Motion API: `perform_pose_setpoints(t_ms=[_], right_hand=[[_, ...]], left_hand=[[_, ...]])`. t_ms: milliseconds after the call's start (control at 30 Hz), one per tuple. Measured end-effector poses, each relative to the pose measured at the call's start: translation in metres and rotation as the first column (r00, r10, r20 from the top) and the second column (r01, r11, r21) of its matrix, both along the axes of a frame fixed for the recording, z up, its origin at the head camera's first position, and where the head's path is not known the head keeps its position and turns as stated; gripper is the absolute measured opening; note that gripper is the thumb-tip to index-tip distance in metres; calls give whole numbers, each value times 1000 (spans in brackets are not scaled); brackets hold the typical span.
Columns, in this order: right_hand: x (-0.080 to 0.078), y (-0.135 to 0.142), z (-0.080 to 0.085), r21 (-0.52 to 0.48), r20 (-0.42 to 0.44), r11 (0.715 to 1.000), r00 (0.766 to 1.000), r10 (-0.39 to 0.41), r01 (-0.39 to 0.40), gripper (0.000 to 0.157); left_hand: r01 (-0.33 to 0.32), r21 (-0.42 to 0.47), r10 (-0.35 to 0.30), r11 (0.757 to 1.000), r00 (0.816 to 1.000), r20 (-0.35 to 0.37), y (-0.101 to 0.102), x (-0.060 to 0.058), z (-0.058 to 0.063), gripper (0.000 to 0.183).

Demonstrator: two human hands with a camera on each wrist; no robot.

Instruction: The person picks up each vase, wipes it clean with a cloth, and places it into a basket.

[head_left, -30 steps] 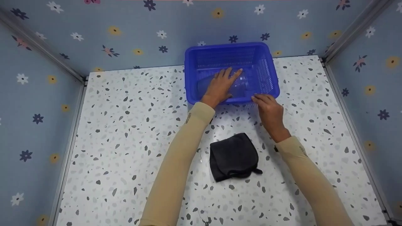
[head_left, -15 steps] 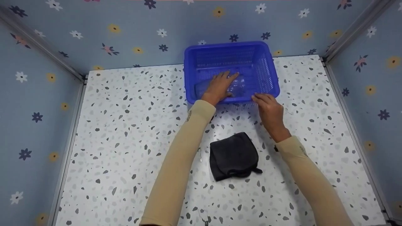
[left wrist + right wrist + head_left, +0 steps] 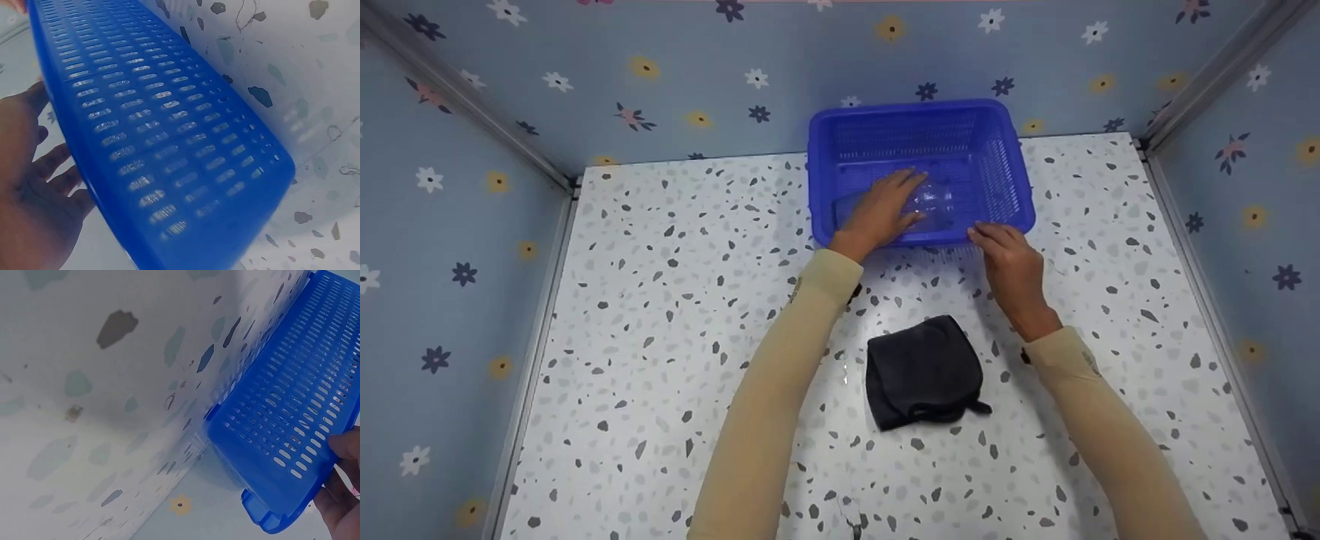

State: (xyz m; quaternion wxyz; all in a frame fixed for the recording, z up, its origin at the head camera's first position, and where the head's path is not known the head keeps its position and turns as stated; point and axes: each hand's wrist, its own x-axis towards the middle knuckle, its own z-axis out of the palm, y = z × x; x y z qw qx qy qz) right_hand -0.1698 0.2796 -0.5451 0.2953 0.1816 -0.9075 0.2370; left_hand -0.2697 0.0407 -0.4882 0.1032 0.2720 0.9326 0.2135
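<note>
A blue plastic basket (image 3: pixel 819 172) with slotted walls stands against the back wall. Inside it lies a see-through container (image 3: pixel 934 204), partly covered by my left hand, so its exact kind is hard to tell. My left hand (image 3: pixel 881 206) reaches over the basket's near rim and rests on this container, its fingers extended. At the near right corner my right hand (image 3: pixel 1011 264) pinches the basket's rim between thumb and fingers. The right wrist view also shows the thumb on the outer side of the basket wall (image 3: pixel 281 422).
A folded black cloth-like item (image 3: pixel 926 371) with a small loop lies on the speckled white tabletop (image 3: pixel 675 360), between the forearms. Blue flowered panels (image 3: pixel 697 67) enclose the table at the back and both sides.
My left hand has drawn back slightly to the left over the see-through container, its fingers closer together. The right hand keeps its hold on the rim. The head view has shifted slightly.
</note>
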Motion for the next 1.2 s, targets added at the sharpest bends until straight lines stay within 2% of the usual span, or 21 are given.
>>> perform_pose_setpoints(t_ms=[300,467,800,1000,1200], right_hand=[[-2,6,1,-2,14,1000,1000,11,-11,25],[-3,10,2,2,32,1000,999,15,-15,26],[-4,20,6,28,92,998,994,60,-63,33],[0,29,8,44,139,994,986,96,-103,42],[5,37,5,41,168,993,980,105,-113,53]], left_hand=[[-67,148,76,987,996,-53,-27,22,7,66],[-85,221,107,971,990,-90,-47,37,2,64],[-180,401,238,898,966,-99,-93,76,-15,62],[-227,473,302,851,949,-87,-113,93,-24,62],[-246,510,343,824,933,-106,-125,106,-31,59]])
